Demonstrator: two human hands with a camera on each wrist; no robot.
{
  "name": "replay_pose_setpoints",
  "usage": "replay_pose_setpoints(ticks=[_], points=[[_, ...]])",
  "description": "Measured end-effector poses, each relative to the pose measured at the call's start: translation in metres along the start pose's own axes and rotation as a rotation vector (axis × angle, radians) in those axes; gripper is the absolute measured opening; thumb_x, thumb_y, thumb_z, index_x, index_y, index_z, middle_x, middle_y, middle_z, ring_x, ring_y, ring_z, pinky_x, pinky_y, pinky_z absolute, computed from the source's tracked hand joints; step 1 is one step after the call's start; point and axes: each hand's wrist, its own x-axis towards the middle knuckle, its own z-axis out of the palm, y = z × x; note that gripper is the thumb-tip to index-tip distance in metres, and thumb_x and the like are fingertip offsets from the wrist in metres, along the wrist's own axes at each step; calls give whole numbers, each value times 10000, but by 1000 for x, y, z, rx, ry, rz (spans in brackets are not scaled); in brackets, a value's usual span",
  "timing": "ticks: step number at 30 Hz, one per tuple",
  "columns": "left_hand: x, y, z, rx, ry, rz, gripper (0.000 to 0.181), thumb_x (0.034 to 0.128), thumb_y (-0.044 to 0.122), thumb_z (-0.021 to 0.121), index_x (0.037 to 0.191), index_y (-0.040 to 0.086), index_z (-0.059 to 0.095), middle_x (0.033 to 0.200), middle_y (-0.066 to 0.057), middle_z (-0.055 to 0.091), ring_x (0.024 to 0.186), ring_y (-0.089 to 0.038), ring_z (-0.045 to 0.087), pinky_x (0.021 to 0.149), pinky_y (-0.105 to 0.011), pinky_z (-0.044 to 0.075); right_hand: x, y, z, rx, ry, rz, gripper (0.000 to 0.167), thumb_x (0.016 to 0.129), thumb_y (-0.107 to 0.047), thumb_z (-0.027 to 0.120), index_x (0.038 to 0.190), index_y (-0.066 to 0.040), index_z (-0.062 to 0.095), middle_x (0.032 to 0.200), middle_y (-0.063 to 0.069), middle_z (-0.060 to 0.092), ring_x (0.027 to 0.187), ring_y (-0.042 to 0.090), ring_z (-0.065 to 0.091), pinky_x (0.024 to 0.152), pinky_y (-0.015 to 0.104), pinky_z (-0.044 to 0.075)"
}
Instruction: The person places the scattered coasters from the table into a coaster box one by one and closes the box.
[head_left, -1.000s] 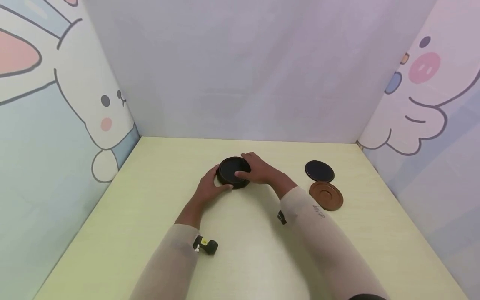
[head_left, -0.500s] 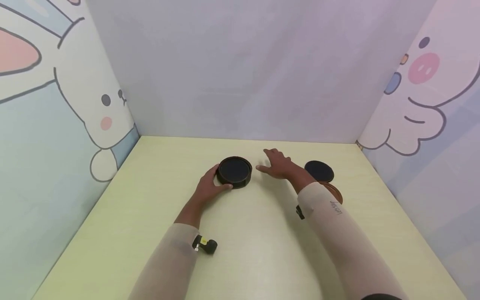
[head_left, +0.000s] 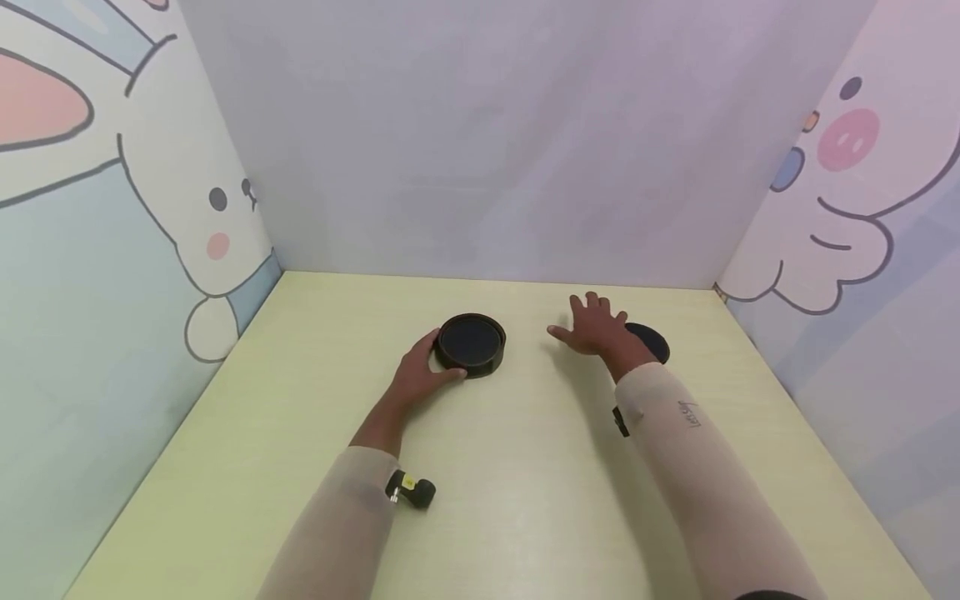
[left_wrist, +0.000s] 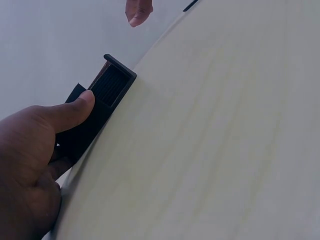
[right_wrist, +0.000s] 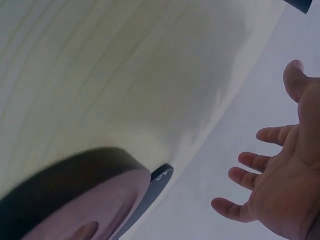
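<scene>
My left hand (head_left: 420,375) grips the near-left side of a round black coaster holder (head_left: 471,342) standing on the table, thumb at the front. In the left wrist view, dark ridged layers, like stacked coasters, show through a gap in the holder's side (left_wrist: 111,84). Apart from it to the right, my right hand (head_left: 596,323) is held over the table with fingers spread, touching nothing. A flat black coaster (head_left: 651,342) is partly covered by my right wrist. The brown coaster (right_wrist: 97,200), with a round recess, shows in the right wrist view; my right forearm hides it in the head view.
The pale wood-grain table (head_left: 495,500) meets a plain grey back wall (head_left: 480,142). Side walls with cartoon animals stand at left (head_left: 67,333) and right (head_left: 900,333). A small black camera (head_left: 422,492) is strapped at the left wrist.
My right hand has let go of the coaster holder and moved right, its fingers spreading and its forearm now covering the brown coaster. The left hand keeps its grip in the same place.
</scene>
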Motion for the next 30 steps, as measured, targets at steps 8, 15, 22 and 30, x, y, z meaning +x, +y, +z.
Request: replay_pose_setpoints(ticks=[8, 15, 22, 30], points=[[0, 2, -1, -8, 3, -5, 1036, 923, 372, 888, 1713, 31, 311, 1759, -207, 382, 1667, -420, 309, 1378, -594, 269, -4, 23, -3, -4, -24, 105, 1016, 1046, -701, 523, 1704, 12, 224, 1711, 380, 155, 1571, 628, 184, 1140, 961, 219], [0, 2, 0, -4, 3, -11, 1044, 921, 373, 888, 1716, 33, 304, 1761, -208, 377, 1667, -425, 306, 1378, -599, 265, -7, 42, -3, 0, -33, 190, 1087, 981, -665, 671, 1654, 75, 247, 1676, 435, 145, 1549, 719, 138, 1055, 1000, 271], [0, 1, 0, -5, 2, -3, 1044, 920, 378, 888, 1716, 34, 306, 1762, -203, 378, 1666, -421, 312, 1379, -594, 266, -15, 69, -9, 91, -103, 283, 1186, 920, -651, 764, 1668, 62, 182, 1695, 448, 73, 1558, 736, 87, 1081, 933, 356], [2, 0, 1, -5, 5, -6, 1041, 919, 386, 888, 1715, 39, 313, 1759, -201, 385, 1663, -422, 317, 1373, -603, 275, -16, 106, -5, 161, -193, 314, 1264, 901, -762, 706, 1652, 111, 186, 1598, 493, 253, 1453, 680, 294, 1110, 803, 441]])
